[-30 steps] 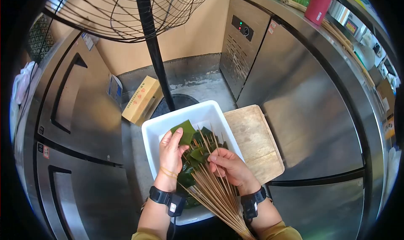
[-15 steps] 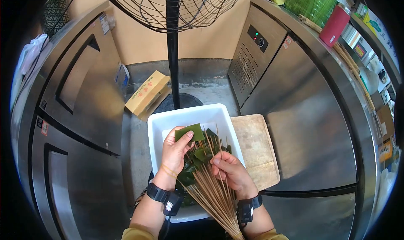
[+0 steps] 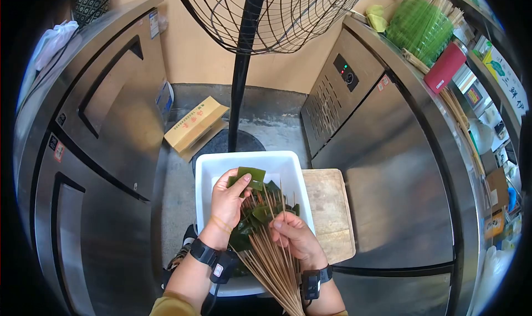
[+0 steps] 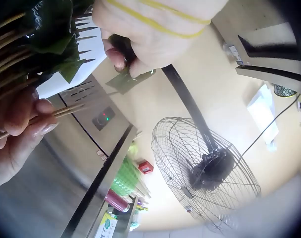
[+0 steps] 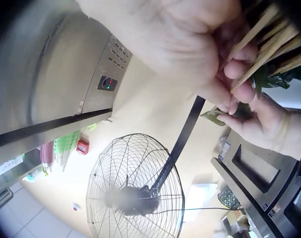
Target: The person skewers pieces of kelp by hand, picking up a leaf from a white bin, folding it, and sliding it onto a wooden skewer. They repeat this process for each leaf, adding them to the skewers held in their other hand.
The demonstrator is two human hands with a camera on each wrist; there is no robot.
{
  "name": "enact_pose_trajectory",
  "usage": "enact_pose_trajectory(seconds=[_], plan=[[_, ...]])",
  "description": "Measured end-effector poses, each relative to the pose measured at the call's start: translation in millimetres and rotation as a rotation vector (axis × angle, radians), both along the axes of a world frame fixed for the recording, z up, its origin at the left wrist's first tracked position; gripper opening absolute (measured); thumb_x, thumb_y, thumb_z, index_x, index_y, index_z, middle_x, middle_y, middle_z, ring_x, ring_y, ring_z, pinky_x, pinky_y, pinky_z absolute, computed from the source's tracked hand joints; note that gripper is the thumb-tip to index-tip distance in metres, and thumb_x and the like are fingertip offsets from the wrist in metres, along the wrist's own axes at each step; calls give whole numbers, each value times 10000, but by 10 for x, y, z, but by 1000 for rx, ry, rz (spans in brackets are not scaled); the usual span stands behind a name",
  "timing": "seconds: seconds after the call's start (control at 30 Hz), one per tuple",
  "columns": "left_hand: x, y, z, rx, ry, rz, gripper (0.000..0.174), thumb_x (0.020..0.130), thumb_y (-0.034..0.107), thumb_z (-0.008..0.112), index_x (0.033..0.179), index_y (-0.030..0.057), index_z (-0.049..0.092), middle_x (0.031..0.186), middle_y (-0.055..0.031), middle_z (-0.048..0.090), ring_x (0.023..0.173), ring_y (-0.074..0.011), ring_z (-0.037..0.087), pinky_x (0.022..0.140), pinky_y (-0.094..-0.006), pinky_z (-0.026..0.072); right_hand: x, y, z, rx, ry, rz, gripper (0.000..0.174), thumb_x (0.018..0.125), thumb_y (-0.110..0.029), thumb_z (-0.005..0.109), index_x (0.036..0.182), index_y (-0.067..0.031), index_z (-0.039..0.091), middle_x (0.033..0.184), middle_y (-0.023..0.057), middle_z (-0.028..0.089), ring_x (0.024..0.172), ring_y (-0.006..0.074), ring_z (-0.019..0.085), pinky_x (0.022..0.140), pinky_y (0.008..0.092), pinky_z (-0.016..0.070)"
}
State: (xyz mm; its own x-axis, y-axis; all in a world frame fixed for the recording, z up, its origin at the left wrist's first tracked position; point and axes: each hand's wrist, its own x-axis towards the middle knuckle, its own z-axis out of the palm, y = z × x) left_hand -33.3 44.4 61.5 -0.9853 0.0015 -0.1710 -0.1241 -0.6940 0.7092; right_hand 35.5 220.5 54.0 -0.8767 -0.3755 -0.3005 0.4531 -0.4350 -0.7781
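One green leaf piece (image 3: 249,175), lying flat over the far half of the white tub (image 3: 204,169), is pinched between the thumb and fingers of the left hand (image 3: 228,202). The right hand (image 3: 297,238) has its fingers curled round one skewer bundle (image 3: 273,262); the sticks are too many to count. The bundle's long axis runs from the person's body toward the tub's far wall, its tips pointing away, with dark green pieces among them. One wooden board (image 3: 328,205) lies just beside the tub.
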Motion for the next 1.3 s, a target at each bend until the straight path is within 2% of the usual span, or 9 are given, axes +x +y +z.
enact_pose_trajectory(seconds=[0.07,0.27,0.47,0.77,0.97,1.07,1.17,1.3], plan=[[-12,1,-16,10,20,0,95,863,92,642,952,74,613,863,18,634,734,-58,560,583,-204,423,1,-3,3,17,0,5,81,901,-130,590,894,-49,591,684,32,610,489,34,449,457,147,343],[-22,6,58,-178,27,15,119,890,160,621,974,76,612,874,28,625,759,-44,556,632,-195,444,-7,-21,24,58,-9,6,84,892,-127,598,893,-43,603,679,40,614,484,38,447,451,149,342],[-10,-6,80,-259,100,12,111,900,155,606,976,75,607,908,26,619,798,-52,563,678,-211,477,5,-26,26,85,-20,1,84,893,-131,600,889,-48,605,673,40,616,478,35,438,447,147,335],[-41,31,20,-314,143,24,93,894,94,601,977,52,605,904,8,615,813,-58,571,663,-215,498,12,-28,37,121,-20,-10,74,892,-133,602,888,-59,608,678,30,618,471,30,420,441,146,312],[18,13,93,-614,238,-70,100,886,74,603,963,13,620,872,-17,623,713,-59,576,651,-213,516,26,-23,13,97,-10,-34,84,901,-144,597,884,-62,602,672,10,606,480,19,419,444,138,320],[55,43,82,-669,269,-36,114,886,85,607,965,3,619,848,-9,627,680,-58,571,618,-206,515,23,-29,17,125,3,-37,92,901,-151,598,885,-60,604,671,8,604,482,19,418,445,137,318],[54,82,108,-534,197,81,104,889,102,609,953,20,621,822,15,621,686,-42,562,569,-193,496,28,-44,63,155,12,-10,101,900,-158,602,888,-58,607,665,5,599,485,21,415,449,139,315],[51,25,172,-414,10,-2,84,888,132,618,907,51,622,794,34,612,673,-29,546,520,-178,463,21,-49,109,181,-9,32,106,898,-143,598,906,-38,610,660,25,599,480,29,401,450,153,299]])
